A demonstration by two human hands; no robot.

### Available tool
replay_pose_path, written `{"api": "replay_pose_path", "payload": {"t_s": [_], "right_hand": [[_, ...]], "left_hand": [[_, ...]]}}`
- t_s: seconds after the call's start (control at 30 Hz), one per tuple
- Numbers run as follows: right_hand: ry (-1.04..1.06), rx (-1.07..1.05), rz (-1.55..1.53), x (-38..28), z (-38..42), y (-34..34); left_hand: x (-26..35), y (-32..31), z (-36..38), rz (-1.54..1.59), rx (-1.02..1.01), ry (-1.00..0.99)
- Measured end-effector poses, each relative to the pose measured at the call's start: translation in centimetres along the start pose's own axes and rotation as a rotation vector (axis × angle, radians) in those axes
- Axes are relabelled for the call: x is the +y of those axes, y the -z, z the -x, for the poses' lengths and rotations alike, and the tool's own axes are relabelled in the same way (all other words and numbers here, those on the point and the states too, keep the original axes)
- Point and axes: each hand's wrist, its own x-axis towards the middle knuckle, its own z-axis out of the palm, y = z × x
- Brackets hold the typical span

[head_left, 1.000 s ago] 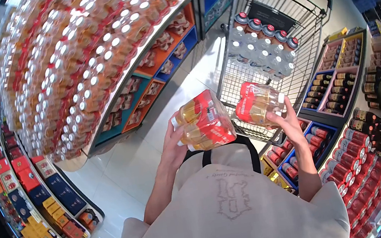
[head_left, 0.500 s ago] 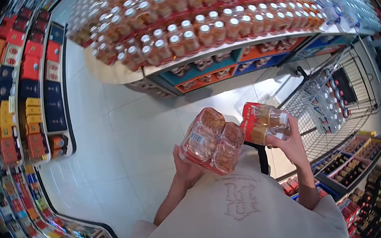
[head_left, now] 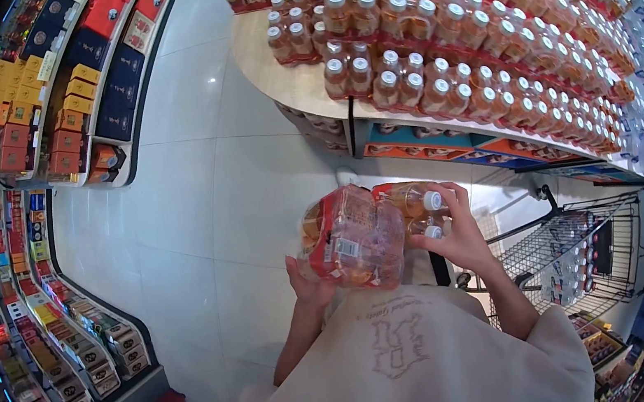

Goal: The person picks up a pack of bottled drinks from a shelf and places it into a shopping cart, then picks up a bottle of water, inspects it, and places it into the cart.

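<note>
Currently both packs are off the cart [head_left: 587,245] and in hand: left hand [head_left: 309,282] grips a shrink-wrapped pack [head_left: 352,238], right hand [head_left: 456,235] grips a 2nd pack [head_left: 414,204], touching at chest height. Neither is on the display shelf [head_left: 296,80] yet; judged approx. halfway.

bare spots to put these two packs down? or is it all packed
Bare tan corner of the display table, left of the bottle rows; the rest is packed tight. Open floor between table and left shelves. Both hands, left hand and right hand, are full.
</note>
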Motion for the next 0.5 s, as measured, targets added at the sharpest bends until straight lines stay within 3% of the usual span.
{"api": "replay_pose_path", "payload": {"t_s": [0.07,0.17,0.33,0.5], "right_hand": [[-0.041,-0.059,-0.031,-2.0,-3.7,-0.9],[-0.045,-0.126,-0.030,-5.3,-9.4,-2.4],[0.034,-0.109,-0.009,-9.2,-18.1,-5.8],[0.052,-0.066,0.044,-12.3,-24.8,-8.4]], "left_hand": [[2.6,-0.1,-1.4,-0.226,0.173,-0.104],[7.4,0.9,-5.6,-0.432,0.222,-0.277],[18.9,0.0,-12.5,-0.443,0.426,-0.301],[29.9,-3.4,-21.0,-1.136,0.401,-0.304]]}}
